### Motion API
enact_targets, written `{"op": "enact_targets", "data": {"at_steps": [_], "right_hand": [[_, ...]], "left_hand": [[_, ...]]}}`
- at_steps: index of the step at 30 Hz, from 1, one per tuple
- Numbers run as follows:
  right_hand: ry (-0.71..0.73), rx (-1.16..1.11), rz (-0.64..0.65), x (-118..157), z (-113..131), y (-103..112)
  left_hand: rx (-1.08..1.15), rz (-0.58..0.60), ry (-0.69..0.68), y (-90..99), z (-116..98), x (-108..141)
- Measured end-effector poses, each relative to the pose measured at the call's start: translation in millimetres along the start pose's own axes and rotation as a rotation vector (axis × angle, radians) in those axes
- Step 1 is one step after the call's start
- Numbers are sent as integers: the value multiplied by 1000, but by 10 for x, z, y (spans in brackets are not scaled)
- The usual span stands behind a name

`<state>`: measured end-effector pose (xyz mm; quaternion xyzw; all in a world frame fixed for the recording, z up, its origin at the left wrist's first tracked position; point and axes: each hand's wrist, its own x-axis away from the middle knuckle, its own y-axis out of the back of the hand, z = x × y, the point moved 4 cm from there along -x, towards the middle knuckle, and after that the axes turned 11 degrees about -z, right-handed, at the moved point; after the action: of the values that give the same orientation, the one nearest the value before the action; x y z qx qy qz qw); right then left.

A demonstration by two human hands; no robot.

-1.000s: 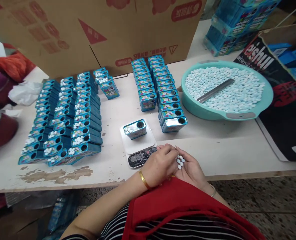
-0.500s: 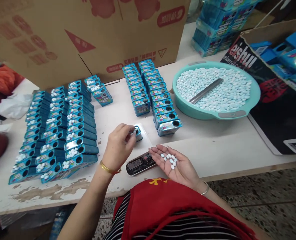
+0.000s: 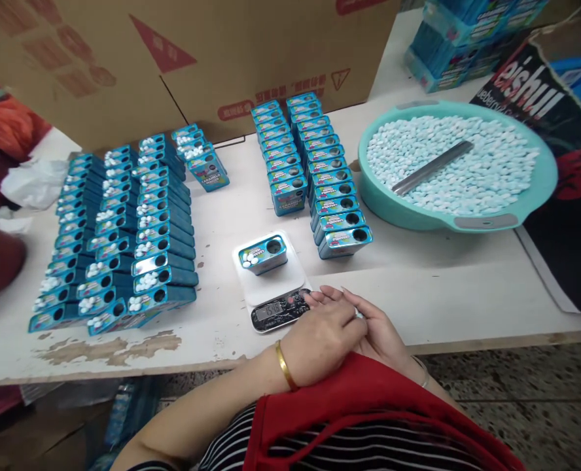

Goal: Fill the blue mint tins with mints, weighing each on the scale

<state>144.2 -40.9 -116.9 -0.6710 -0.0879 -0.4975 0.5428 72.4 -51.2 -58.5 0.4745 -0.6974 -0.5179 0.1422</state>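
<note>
My left hand (image 3: 320,340), with a gold bracelet on the wrist, lies over my right palm, its fingers bent together into it; what they pinch is hidden. My right hand (image 3: 381,330) is cupped palm up beneath, holding small white candies (image 3: 360,315), mostly covered now. Just beyond the hands, a blue candy tin (image 3: 265,261) stands on the white platform of a kitchen scale (image 3: 247,288). A few white candies (image 3: 250,259) rest on the tin's top beside its dark round opening. The scale's display (image 3: 271,309) shows digits.
Rows of blue tins (image 3: 163,245), many topped with candies, stand at left. Two more rows of tins (image 3: 327,170) stand mid-table. At right, a turquoise basin (image 3: 369,190) of candies holds a metal scoop (image 3: 435,167). A large carton (image 3: 231,59) lines the back.
My left hand has moved from the tin on the scale back to my right palm, leaving the tin and a few candies on its top in view. The camera view has shifted slightly.
</note>
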Motion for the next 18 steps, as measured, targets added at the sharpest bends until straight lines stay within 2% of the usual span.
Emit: {"op": "enact_targets", "data": {"at_steps": [2, 5, 13, 16, 18], "right_hand": [[7, 10, -29, 20, 0, 75], [3, 18, -51, 36, -8, 131], [-6, 28, -49, 43, -41, 103], [-18, -13, -47, 20, -47, 115], [-7, -39, -40, 3, -45, 112]], "left_hand": [[-5, 10, -2, -88, -43, 7], [-2, 0, 6, -102, -45, 11], [-24, -45, 11, -167, -33, 88], [16, -135, 15, 11, 8, 78], [28, -290, 66, 272, 120, 52]]}}
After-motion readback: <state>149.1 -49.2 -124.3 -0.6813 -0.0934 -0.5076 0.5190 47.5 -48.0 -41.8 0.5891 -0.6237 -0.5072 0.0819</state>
